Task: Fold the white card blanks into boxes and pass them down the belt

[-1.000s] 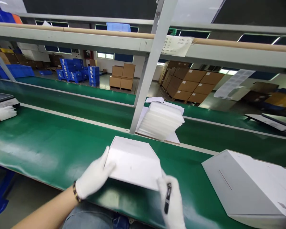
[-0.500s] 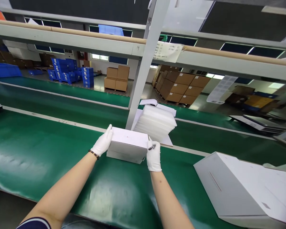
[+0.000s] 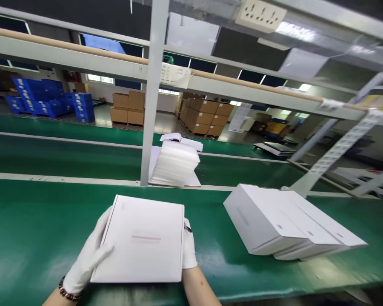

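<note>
A flat white cardboard box (image 3: 143,259) with a faint reddish line on its face is held between my two gloved hands, its broad face tilted toward me. My left hand (image 3: 92,250) grips the left edge, the thumb lying over the face. At the right edge, my right hand (image 3: 188,246) holds the box, with most of its fingers hidden behind it and a small dark ring-like item on one finger. Several similar white boxes (image 3: 261,212) lean in a row to the right on the green work surface (image 3: 207,246).
A stack of white foam sheets (image 3: 175,163) sits beyond the box, beside the upright metal post (image 3: 151,93). Overhead runs a shelf beam (image 3: 249,91) with a paper note (image 3: 175,75). Brown cartons (image 3: 207,117) and blue crates (image 3: 41,97) stand in the background.
The box has been turned so its broad face shows, and brought closer to me. Both hands came with it. My view has swung right, showing more of the row of boxes.
</note>
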`<action>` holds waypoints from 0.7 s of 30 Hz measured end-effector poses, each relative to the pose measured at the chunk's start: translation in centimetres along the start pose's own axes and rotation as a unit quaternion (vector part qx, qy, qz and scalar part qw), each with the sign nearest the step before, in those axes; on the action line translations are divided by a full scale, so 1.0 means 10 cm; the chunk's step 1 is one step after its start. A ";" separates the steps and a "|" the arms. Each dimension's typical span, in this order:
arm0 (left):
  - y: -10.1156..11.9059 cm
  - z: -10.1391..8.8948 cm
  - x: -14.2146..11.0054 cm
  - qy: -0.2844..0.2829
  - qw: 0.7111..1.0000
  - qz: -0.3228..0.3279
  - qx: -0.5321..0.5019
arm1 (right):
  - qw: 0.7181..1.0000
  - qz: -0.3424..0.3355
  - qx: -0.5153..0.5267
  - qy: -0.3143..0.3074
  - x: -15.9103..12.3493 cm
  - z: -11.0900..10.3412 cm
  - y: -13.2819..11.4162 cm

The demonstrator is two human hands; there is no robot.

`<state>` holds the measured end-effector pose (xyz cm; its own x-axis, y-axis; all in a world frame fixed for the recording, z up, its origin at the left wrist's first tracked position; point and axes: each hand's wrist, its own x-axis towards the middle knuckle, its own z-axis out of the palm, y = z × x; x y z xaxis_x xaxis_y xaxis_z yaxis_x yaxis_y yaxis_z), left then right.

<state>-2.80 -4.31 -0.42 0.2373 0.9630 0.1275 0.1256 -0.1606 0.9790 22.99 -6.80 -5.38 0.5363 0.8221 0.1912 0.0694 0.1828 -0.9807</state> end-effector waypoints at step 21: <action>0.35 0.38 -0.01 -0.017 0.987 -0.119 0.108 | 0.786 -0.301 -0.457 -0.287 -0.44 -0.12 0.15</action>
<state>1.32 -5.75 2.35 0.2077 0.9720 -0.1101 0.3832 0.0227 0.9234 21.76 -10.83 -7.74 -0.2750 0.8914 0.3603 0.8819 0.3831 -0.2748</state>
